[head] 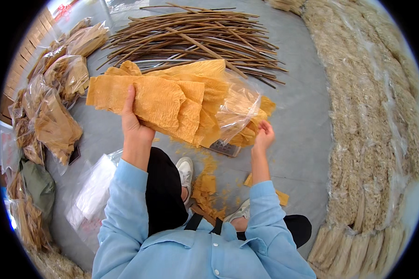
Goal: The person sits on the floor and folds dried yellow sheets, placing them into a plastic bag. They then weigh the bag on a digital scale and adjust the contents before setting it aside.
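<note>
My left hand [137,127] grips a stack of wrinkled orange-yellow sheets [153,99] from below, with the thumb lying on top. The right end of the stack sits inside a clear plastic bag [242,104]. My right hand [264,135] is at the lower right of that bag, its fingers pinched together at the edge. Under the bag, a grey device with keys [226,148], possibly a digital scale, is partly covered. Yellow scraps [206,185] and crumbs lie on the grey floor between my shoes.
A pile of long brown sticks [195,38] lies ahead. Plastic bags of tan sheets [57,129] line the left side, with a dark phone-like object [74,155] beside them. White plastic bags [94,191] rest near my left leg. Bundles of pale dry strands [359,122] fill the right.
</note>
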{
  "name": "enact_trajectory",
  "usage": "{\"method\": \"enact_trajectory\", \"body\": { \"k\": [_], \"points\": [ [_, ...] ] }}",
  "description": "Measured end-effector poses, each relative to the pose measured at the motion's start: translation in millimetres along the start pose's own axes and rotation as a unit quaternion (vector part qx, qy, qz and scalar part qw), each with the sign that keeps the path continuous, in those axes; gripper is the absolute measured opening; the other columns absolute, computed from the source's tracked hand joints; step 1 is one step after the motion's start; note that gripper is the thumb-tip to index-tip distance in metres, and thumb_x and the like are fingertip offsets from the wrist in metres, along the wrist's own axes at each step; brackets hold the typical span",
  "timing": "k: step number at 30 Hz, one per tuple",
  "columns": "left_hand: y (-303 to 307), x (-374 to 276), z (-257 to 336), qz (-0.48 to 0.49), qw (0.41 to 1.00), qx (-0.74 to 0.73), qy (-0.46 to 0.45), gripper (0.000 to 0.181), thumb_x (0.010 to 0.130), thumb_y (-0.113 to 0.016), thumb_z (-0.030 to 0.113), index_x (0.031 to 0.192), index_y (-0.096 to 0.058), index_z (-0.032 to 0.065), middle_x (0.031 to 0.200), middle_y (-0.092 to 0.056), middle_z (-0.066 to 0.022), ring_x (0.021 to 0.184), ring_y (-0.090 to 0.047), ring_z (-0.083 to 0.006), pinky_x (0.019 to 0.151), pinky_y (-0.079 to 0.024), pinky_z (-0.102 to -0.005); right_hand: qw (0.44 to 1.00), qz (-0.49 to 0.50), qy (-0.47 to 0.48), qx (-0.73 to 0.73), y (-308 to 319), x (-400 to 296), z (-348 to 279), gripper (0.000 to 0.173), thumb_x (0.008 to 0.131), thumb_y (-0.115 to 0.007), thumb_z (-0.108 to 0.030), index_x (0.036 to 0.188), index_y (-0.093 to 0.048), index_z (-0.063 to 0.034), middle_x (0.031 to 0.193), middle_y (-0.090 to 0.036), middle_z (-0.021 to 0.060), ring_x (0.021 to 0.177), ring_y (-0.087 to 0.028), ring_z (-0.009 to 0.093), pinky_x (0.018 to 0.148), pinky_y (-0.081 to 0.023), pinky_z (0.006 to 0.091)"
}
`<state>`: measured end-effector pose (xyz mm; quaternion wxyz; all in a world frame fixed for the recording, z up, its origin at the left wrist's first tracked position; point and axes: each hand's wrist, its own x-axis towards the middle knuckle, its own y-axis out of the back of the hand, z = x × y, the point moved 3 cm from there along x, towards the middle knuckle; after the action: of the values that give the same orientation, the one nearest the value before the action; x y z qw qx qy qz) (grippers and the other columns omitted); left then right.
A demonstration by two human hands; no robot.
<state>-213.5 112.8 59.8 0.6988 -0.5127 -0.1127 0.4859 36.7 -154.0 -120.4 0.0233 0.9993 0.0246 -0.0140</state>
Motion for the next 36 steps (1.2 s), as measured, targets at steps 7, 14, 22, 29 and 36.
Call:
{"method": "enact_trajectory", "body": {
  "k": [7,14,22,29,36],
  "points": [
    [-8.7,-6.8,-11.4,0.004,0.998,0.068,-0.003,0.047,0.080,-0.072,0.025,0.118,-0.054,0.0052,0.115,-0.061,-0.0079,0.106,-0.058,-0.0248,0.092,-0.047,-0.0393,0.990,-0.039,-0.045,-0.127,16.2,40.6,21.2,0.043,0.096,-0.041,-0.023,0.131,-0.039,0.0021,0.133,-0.044,0.0135,0.121,-0.042,0.023,0.103,-0.032,0.0360],
    [-21.5,-12.4,-16.5,-0.007,0.992,0.115,-0.042,0.047,0.076,-0.076,0.016,0.116,-0.055,0.0024,0.111,-0.061,-0.0087,0.101,-0.059,-0.0222,0.086,-0.048,-0.0345,0.997,-0.059,-0.039,0.010,9.7,25.5,5.1,0.059,0.096,-0.041,-0.037,0.139,-0.028,0.0018,0.141,-0.036,0.0137,0.130,-0.034,0.024,0.107,-0.028,0.0369],
    [-39.0,-32.3,-28.1,-0.098,0.960,0.254,-0.063,0.046,0.073,-0.077,0.011,0.112,-0.056,0.0008,0.105,-0.064,-0.0079,0.095,-0.062,-0.0194,0.082,-0.050,-0.0328,0.991,-0.088,-0.094,-0.027,61.7,-62.2,-51.2,0.060,0.094,-0.048,-0.030,0.142,-0.023,-0.0046,0.137,-0.041,0.0158,0.127,-0.040,0.025,0.101,-0.035,0.0395],
    [-29.2,-85.9,-83.9,-0.250,0.914,0.282,0.151,0.054,0.070,-0.079,0.012,0.117,-0.054,0.0046,0.108,-0.063,-0.0066,0.098,-0.061,-0.0196,0.085,-0.050,-0.0361,0.928,-0.357,-0.070,0.087,52.9,-120.8,-166.6,0.063,0.094,-0.049,-0.034,0.142,-0.023,-0.0021,0.137,-0.042,0.0158,0.127,-0.040,0.024,0.101,-0.035,0.0357],
    [36.6,-138.7,-134.3,-0.283,0.879,0.247,0.292,0.054,0.076,-0.075,0.014,0.123,-0.050,0.0047,0.116,-0.059,-0.0081,0.104,-0.058,-0.0189,0.089,-0.047,-0.0344,0.912,-0.374,-0.168,-0.003,90.5,-176.4,-117.5,0.064,0.094,-0.053,-0.029,0.142,-0.025,0.0019,0.139,-0.038,0.0117,0.126,-0.038,0.018,0.104,-0.031,0.0298]
  ]
}}
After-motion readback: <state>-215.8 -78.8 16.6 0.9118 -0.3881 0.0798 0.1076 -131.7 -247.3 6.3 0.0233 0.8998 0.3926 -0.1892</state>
